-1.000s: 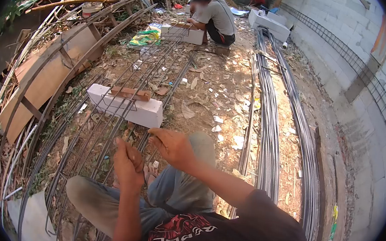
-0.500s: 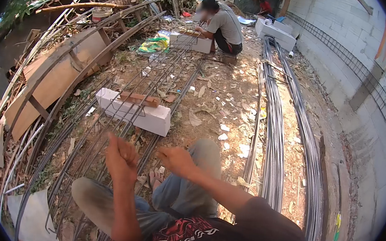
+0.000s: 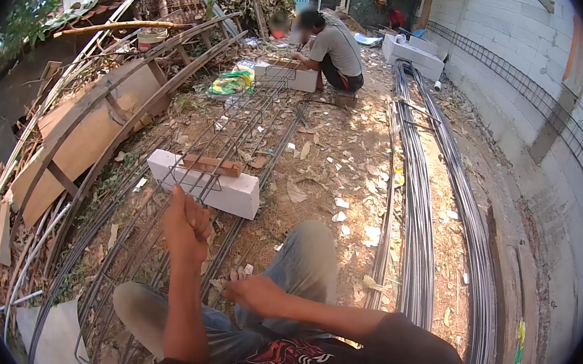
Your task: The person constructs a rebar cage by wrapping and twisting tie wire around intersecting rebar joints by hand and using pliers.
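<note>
White rectangular block (image 3: pixel 237 200): one, red-brown wooden strip (image 3: pixel 212 166) on top. Thin dark steel-bar cage (image 3: pixel 244 132): lies across the block, extends beyond it. Left hand (image 3: pixel 189 225): closed, upright, near side of block; contents hidden. Right hand (image 3: pixel 252 294): lower, blurred, fingers partly hidden; closure and hold cannot be told. Long grey steel-bar bundles (image 3: pixel 417 229): right of block. Crouching person (image 3: pixel 339 50): beyond block. Black shirt (image 3: pixel 400 361): white lettering, not fully legible.
</note>
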`<state>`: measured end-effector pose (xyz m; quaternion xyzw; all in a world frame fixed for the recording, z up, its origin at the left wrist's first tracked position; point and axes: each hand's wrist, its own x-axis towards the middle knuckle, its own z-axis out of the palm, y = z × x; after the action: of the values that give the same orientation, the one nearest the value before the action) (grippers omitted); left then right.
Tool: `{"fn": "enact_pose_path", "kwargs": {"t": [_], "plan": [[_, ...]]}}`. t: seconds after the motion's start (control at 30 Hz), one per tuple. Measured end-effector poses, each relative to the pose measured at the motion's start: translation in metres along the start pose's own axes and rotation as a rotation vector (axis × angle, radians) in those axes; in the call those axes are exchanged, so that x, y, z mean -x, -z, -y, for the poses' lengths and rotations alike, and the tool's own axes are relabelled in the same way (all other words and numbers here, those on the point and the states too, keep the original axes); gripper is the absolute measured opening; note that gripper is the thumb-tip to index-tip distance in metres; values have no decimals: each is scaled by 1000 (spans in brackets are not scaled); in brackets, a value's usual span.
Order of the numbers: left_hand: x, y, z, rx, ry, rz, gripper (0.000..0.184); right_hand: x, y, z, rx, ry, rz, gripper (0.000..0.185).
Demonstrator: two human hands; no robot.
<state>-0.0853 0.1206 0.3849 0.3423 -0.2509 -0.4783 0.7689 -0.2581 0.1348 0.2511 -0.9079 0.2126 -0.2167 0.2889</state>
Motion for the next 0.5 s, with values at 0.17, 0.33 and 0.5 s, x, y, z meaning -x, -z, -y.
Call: {"fn": "enact_pose_path", "kwargs": {"t": [0.17, 0.33, 0.5], "plan": [[-8, 3, 24, 44, 204, 82, 61, 6, 123, 86, -425, 100, -6, 23], [-5, -3, 0, 194, 87, 112, 60, 30, 135, 32, -167, -280, -584, 22], [3, -36, 26, -72, 69, 136, 60, 59, 34, 0, -189, -171, -190, 23]]}}
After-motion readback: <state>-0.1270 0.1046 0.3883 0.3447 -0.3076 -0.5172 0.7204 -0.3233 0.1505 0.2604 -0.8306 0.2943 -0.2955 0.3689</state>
